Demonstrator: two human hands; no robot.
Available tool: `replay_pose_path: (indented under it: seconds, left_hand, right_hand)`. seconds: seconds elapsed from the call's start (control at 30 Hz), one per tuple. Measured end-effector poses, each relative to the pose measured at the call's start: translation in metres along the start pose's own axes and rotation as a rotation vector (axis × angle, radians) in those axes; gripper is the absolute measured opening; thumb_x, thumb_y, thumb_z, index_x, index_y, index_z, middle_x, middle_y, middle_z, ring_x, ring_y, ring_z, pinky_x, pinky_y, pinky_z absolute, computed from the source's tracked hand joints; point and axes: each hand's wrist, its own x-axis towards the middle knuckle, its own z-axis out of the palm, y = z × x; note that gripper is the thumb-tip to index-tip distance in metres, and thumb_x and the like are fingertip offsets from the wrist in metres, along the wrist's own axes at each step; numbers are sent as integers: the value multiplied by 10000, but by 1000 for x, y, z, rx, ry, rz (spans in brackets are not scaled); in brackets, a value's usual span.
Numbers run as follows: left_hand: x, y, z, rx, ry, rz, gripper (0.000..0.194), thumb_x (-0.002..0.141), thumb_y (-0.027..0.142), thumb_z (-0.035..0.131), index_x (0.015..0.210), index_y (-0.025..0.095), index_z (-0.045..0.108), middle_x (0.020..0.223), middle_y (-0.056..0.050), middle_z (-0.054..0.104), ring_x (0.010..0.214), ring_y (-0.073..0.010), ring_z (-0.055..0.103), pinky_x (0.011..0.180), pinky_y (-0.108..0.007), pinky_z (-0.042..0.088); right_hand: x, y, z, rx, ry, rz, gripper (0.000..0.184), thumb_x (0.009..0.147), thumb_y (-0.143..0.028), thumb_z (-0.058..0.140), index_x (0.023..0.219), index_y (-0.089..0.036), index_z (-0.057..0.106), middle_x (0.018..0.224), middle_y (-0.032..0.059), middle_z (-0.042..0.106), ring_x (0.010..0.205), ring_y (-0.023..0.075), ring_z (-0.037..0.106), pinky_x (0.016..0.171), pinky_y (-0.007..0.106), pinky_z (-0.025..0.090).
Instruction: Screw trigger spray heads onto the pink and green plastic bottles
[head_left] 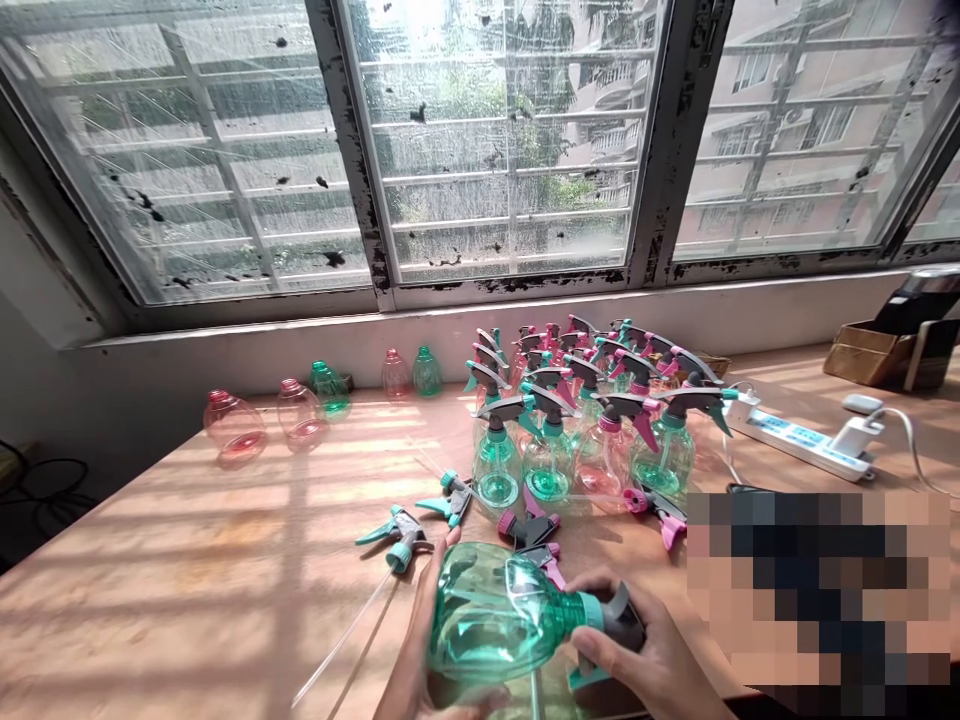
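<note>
At far left, two clear red bottles (236,430) (301,412) sit well apart from the hands; nearer, a loose teal spray head (401,538) lies beside the fingers of the left hand (412,648). That hand cups the broad base of a green bottle (487,620), its fingers curved around the body rather than spread wide. The bottle lies on its side in the grip, long axis running across the view, base to the left and neck to the right, in front of the upright sprayer bottles (499,475) and the loose pink-and-grey spray heads (529,525) (one more pink one (660,512) rests farther right). At the neck end, the right hand (660,645) is the nearer one, thumb and fingers pinching the grey-and-teal sprayer top (621,622), roughly in line with the bottle's axis, its teal collar (591,610) at the neck. Whether the collar is fully seated is hard to judge, and the right fingertips are partly hidden behind the top.
</note>
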Motion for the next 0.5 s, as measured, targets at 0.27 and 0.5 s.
replay_pose_path:
  seconds: [0.27, 0.5]
  left_hand:
    - [-1, 5, -3, -7, 9, -7, 1044, 828, 511, 828, 1667, 383, 221, 1764, -57, 222, 1620, -427, 156, 1306, -570, 169]
    - [-5, -1, -4, -52, -17, -77, 1032, 848, 491, 819, 1672, 370, 210, 1775, -48, 192, 1623, -415, 157, 1314, -548, 166]
  right_hand:
    - [0, 1, 0, -1, 10, 0, 462, 773, -559, 863, 1037, -202, 736, 707, -16, 649, 622, 177, 639, 595, 256, 480]
    - [-1, -1, 0, 8, 5, 16, 480, 767, -573, 862, 1034, -197, 725, 686, -9, 652, 621, 189, 645, 585, 269, 507]
